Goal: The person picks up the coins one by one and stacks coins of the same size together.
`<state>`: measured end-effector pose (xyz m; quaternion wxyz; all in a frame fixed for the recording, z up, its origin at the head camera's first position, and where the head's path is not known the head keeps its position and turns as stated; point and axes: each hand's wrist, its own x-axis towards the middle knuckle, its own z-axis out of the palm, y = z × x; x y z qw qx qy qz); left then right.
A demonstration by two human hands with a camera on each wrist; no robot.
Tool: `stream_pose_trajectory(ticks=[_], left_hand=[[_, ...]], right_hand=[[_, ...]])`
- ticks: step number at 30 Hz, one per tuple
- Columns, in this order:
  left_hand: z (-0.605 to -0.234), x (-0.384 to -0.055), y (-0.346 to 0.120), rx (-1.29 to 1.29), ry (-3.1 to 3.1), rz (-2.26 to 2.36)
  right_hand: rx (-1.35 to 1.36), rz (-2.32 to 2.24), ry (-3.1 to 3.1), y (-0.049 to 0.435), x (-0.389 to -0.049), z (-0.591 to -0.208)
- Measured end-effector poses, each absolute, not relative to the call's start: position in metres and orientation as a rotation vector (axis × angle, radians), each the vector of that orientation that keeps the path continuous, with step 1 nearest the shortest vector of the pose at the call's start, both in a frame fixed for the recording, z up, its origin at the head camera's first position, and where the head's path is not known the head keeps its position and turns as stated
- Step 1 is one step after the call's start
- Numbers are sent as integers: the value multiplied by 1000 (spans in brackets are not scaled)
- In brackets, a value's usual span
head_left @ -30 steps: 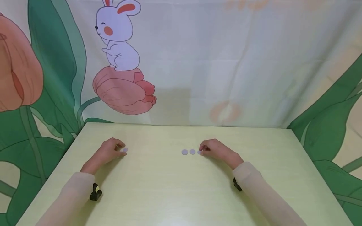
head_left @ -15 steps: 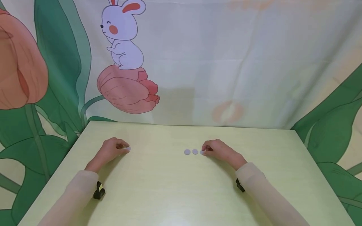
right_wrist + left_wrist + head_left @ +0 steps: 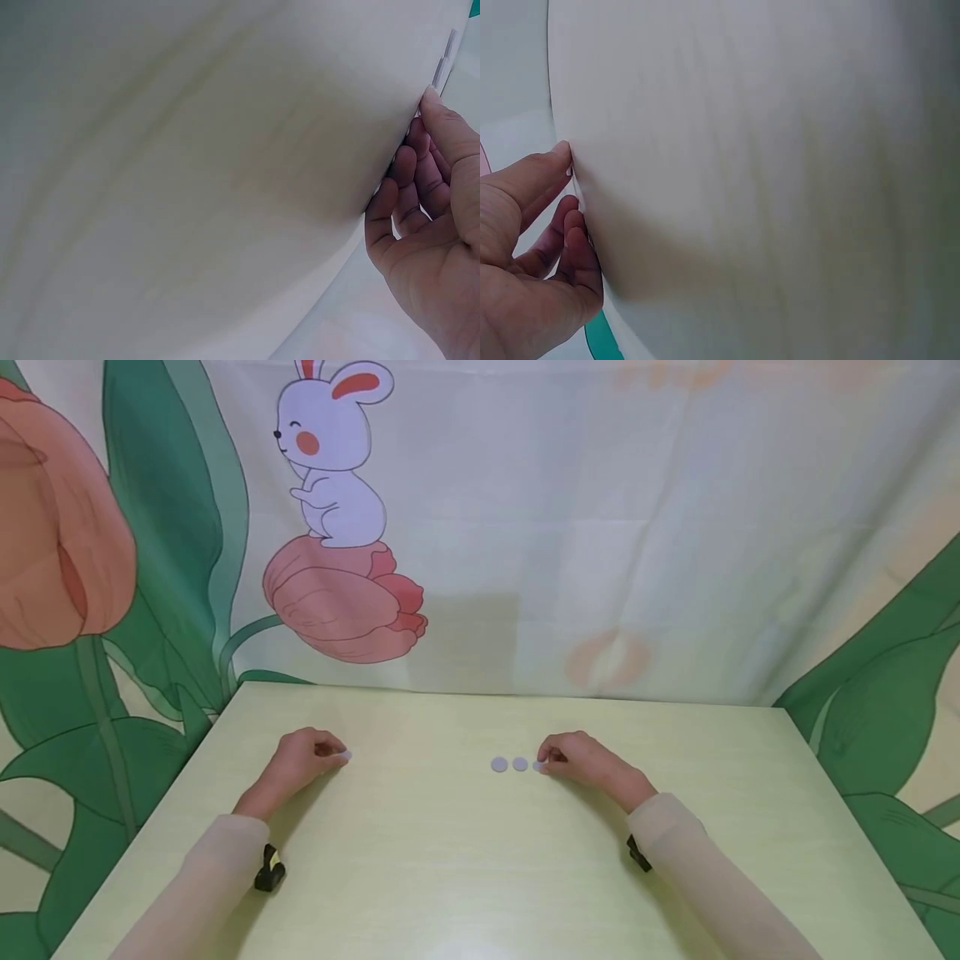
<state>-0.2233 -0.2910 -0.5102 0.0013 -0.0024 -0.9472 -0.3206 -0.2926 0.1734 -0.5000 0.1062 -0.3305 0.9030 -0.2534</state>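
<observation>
On the left side of the table, my left hand (image 3: 303, 760) pinches a small pale lilac disc (image 3: 348, 755) at its edge, between thumb and fingers. The left wrist view has that hand (image 3: 540, 247) with its fingertips down at the tabletop and the disc mostly hidden. Right of centre, my right hand (image 3: 581, 760) pinches another disc (image 3: 537, 766), partly covered by the fingers. Two like discs, a middle one (image 3: 520, 764) and a left one (image 3: 498, 764), lie flat beside it in a row. In the right wrist view, my curled fingers (image 3: 405, 161) rest along the table surface.
The pale wooden table (image 3: 450, 860) ends at a back edge against a hanging cloth (image 3: 465, 527) printed with a rabbit and tulips. A small black device sits at the left wrist (image 3: 270, 868), another at the right wrist (image 3: 639, 853).
The fingers and thumb of my left hand have drawn together on its disc, covering more of it. My right hand keeps its place at the row. The head view has shifted slightly.
</observation>
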Motion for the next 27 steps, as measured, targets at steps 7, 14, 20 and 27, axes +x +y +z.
stream_pose_trajectory(ticks=[7, 14, 20, 27], left_hand=[[-509, -223, -289, 5, -2979, -997], [-507, -220, -288, 13, -2975, -1003], [-506, -220, -287, 21, -2953, -1028], [-498, -220, -278, 17, -2951, -1024]], right_hand=[[-985, -763, 2670, 175, -293, -503], [-976, -773, 2669, 175, -293, -504], [-1014, -731, 2697, 175, -292, -503], [-1071, -650, 2758, 173, -291, -504]])
